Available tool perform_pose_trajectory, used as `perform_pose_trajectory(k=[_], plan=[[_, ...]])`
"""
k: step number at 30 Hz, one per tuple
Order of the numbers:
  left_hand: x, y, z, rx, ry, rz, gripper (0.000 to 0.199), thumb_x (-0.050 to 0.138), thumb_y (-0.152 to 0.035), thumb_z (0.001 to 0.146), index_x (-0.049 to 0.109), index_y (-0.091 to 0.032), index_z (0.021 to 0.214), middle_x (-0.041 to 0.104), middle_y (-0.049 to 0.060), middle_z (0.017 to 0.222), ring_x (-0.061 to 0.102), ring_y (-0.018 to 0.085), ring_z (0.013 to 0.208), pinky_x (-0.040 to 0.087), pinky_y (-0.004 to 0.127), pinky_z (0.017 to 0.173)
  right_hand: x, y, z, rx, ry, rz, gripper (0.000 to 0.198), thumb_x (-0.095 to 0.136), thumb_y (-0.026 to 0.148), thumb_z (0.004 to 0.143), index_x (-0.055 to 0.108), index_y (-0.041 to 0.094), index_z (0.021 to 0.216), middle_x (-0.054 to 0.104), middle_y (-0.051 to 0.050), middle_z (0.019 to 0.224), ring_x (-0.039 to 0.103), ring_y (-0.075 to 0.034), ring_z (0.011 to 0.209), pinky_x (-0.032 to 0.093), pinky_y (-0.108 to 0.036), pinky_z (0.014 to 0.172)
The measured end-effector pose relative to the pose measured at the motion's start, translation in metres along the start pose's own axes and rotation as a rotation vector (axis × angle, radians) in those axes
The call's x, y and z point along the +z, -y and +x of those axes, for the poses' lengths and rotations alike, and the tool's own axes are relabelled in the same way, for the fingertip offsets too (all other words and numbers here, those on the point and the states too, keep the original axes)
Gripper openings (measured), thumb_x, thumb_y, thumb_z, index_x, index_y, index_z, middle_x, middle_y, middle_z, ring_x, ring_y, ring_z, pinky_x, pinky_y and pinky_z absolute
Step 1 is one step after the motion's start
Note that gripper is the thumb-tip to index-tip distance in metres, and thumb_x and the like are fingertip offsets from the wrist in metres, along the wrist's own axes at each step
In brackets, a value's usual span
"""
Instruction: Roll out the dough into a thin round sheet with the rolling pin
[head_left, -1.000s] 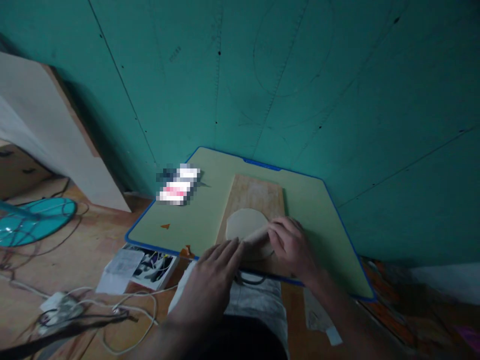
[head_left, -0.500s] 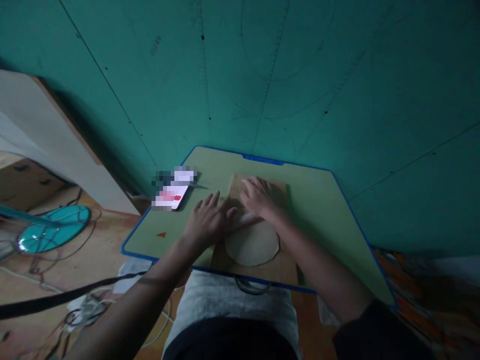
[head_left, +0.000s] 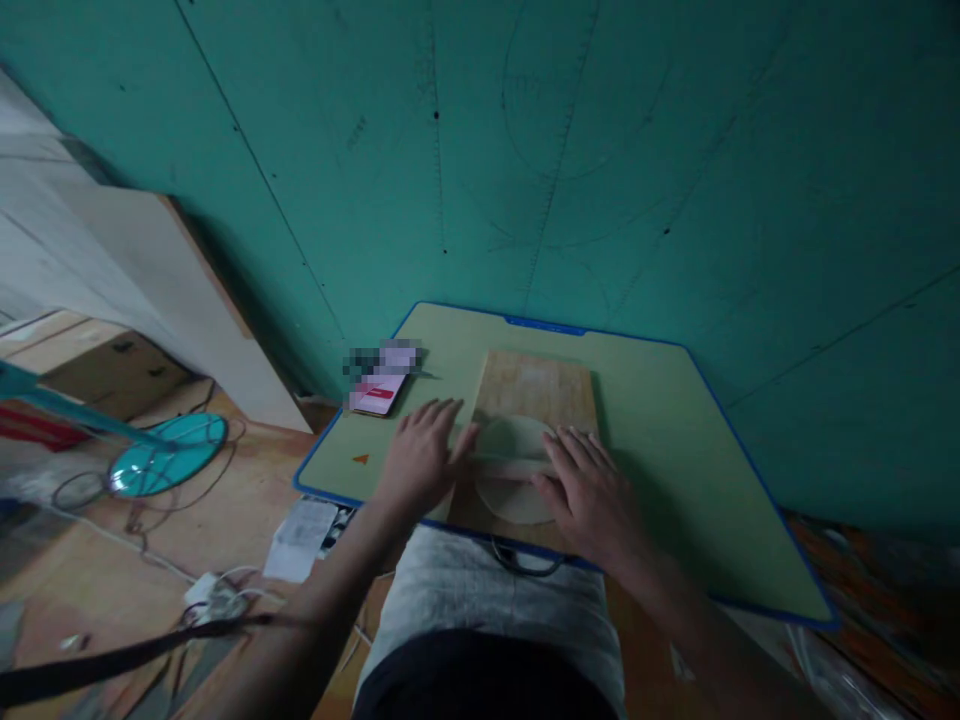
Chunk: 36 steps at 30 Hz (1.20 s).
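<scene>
A round, flat sheet of dough (head_left: 516,504) lies on a wooden board (head_left: 538,380), near the board's front end. Across its middle rests a pale rolling pin (head_left: 510,468). My left hand (head_left: 422,456) is at the pin's left end, fingers stretched forward and thumb toward the pin. At the other end, my right hand (head_left: 594,488) lies over the pin with its fingers extended flat. Both hands are open, and the pin's ends are hidden beneath or behind them.
The board sits on a small pale green table (head_left: 675,450) with blue edging. A phone (head_left: 384,385) with a lit screen lies at the table's left. A green wall (head_left: 600,150) rises behind it. Cables and a teal round base (head_left: 169,455) are on the floor at left.
The rolling pin has come back toward me, from the dough's far edge to its middle. My right hand has moved nearer and rightward. The camera view has shifted slightly left.
</scene>
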<state>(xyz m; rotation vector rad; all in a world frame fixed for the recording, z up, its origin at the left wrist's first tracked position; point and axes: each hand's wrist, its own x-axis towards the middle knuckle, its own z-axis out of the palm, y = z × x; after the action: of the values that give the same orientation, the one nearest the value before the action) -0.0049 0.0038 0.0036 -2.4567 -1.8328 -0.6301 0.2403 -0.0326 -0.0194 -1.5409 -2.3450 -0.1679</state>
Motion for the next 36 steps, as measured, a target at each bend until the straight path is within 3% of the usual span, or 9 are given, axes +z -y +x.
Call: perform_pose_trajectory(k=[3,6,9,13,15,20,29,32,36], plan=[[-0.006,0.048,0.019,-0.267,-0.044,0.074,0.047,0.031,-0.042,0.104,0.057,-0.015,0.133,0.067,0.016,0.130,0.058,0.032,0.127,0.045,0.049,0.104,0.004,-0.002,0.006,0.004,-0.002,0.009,0.050,0.042,0.043,0.101,0.059,0.013,0.138,0.061,-0.017,0.140,0.054,-0.033,0.132,0.039,-0.052,0.115],[-0.006,0.075,0.024,-0.331,-0.012,0.105,0.045,0.033,-0.039,0.103,0.059,-0.015,0.130,0.069,0.017,0.127,0.054,0.035,0.131,0.042,0.056,0.106,0.006,-0.004,0.012,0.009,-0.002,0.027,0.048,0.044,0.042,0.100,0.061,0.012,0.135,0.063,-0.017,0.138,0.055,-0.032,0.130,0.041,-0.052,0.114],[-0.002,0.061,0.019,-0.223,-0.023,0.048,0.041,0.033,-0.035,0.104,0.061,-0.017,0.128,0.069,0.014,0.129,0.051,0.030,0.135,0.040,0.052,0.111,0.006,-0.004,0.012,0.009,-0.007,0.038,0.047,0.044,0.041,0.101,0.062,0.013,0.132,0.064,-0.017,0.136,0.056,-0.032,0.129,0.042,-0.052,0.112],[0.001,0.010,0.006,0.139,-0.044,-0.108,0.040,0.033,-0.035,0.105,0.061,-0.017,0.127,0.069,0.011,0.128,0.057,0.026,0.129,0.045,0.045,0.108,0.001,-0.001,0.009,0.013,0.006,0.018,0.047,0.042,0.041,0.101,0.060,0.013,0.135,0.062,-0.016,0.139,0.054,-0.031,0.131,0.039,-0.052,0.115],[0.003,-0.009,0.000,0.225,-0.021,-0.065,0.036,0.039,-0.036,0.104,0.063,-0.018,0.124,0.070,0.011,0.125,0.059,0.029,0.125,0.045,0.049,0.107,-0.001,0.002,0.010,0.023,0.027,0.007,0.047,0.044,0.041,0.101,0.060,0.013,0.135,0.061,-0.016,0.140,0.052,-0.032,0.132,0.036,-0.051,0.116],[0.012,-0.022,0.011,0.163,0.054,0.120,0.036,0.041,-0.035,0.101,0.065,-0.017,0.122,0.069,0.015,0.124,0.059,0.035,0.122,0.046,0.052,0.102,0.000,0.001,0.033,0.075,0.059,-0.022,0.047,0.044,0.043,0.101,0.062,0.014,0.133,0.060,-0.017,0.140,0.050,-0.031,0.133,0.032,-0.050,0.116],[0.024,-0.004,0.095,-0.086,0.212,0.164,0.041,0.040,-0.040,0.097,0.070,-0.015,0.110,0.070,0.016,0.114,0.066,0.031,0.105,0.051,0.041,0.086,0.022,-0.033,0.126,0.207,0.183,0.018,0.042,0.041,0.042,0.100,0.066,0.021,0.127,0.063,-0.013,0.133,0.056,-0.030,0.123,0.038,-0.047,0.106],[0.026,0.002,0.104,-0.064,0.248,0.173,0.039,0.042,-0.039,0.097,0.069,-0.017,0.113,0.071,0.015,0.111,0.068,0.029,0.099,0.053,0.038,0.079,0.025,-0.037,0.138,0.241,0.269,0.042,0.051,0.041,0.048,0.100,0.056,0.021,0.141,0.053,-0.014,0.148,0.051,-0.032,0.132,0.036,-0.049,0.110],[0.022,0.000,0.088,0.069,0.250,0.181,0.026,0.049,-0.032,0.096,0.070,-0.024,0.110,0.071,0.011,0.117,0.061,0.031,0.116,0.050,0.039,0.088,0.022,-0.026,0.118,0.273,0.205,0.011,0.058,0.041,0.049,0.100,0.049,0.017,0.148,0.045,-0.017,0.156,0.042,-0.034,0.142,0.030,-0.052,0.116]])
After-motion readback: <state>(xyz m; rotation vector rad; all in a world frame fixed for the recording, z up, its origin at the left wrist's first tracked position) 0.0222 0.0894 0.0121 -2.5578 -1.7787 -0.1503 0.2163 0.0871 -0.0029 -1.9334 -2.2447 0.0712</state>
